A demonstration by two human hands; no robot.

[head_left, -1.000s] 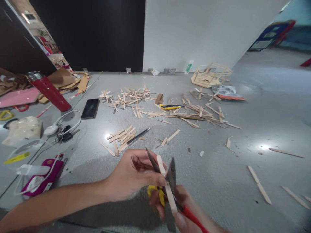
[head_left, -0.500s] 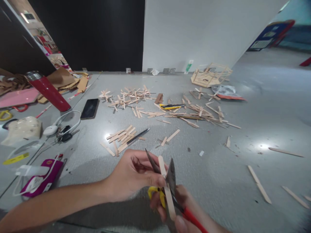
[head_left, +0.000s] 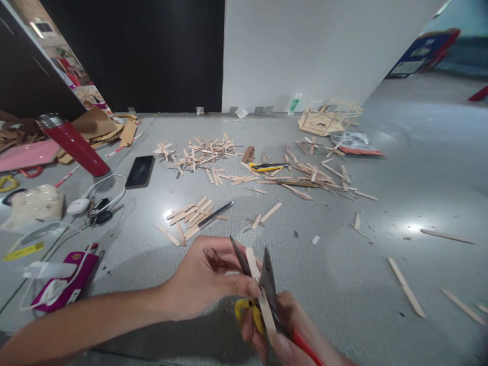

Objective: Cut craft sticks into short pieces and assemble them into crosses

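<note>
A grey surface [head_left: 324, 249] spreads beneath everything, with a loose scatter of pale sticks [head_left: 211, 150] across its far half. In front of it, the left hand [head_left: 208, 279] reaches in, its grip pinching a stick between thumb and fingers. The right hand [head_left: 293, 311] is lower and further right, its grip closed around the handles of the scissors [head_left: 269, 282]. These point away from the person, dark blades parted in a V, with yellow showing on one handle and red on the other.

The wooden stick [head_left: 268, 315] is held above the surface, at the tips of the left grip. Its upper part rises past the left thumb between the spread blades; its lower part slants down to beside the right thumb. It is slim, flat and pale, with a rounded upper end and a small dark mark close to the left thumb.
</note>
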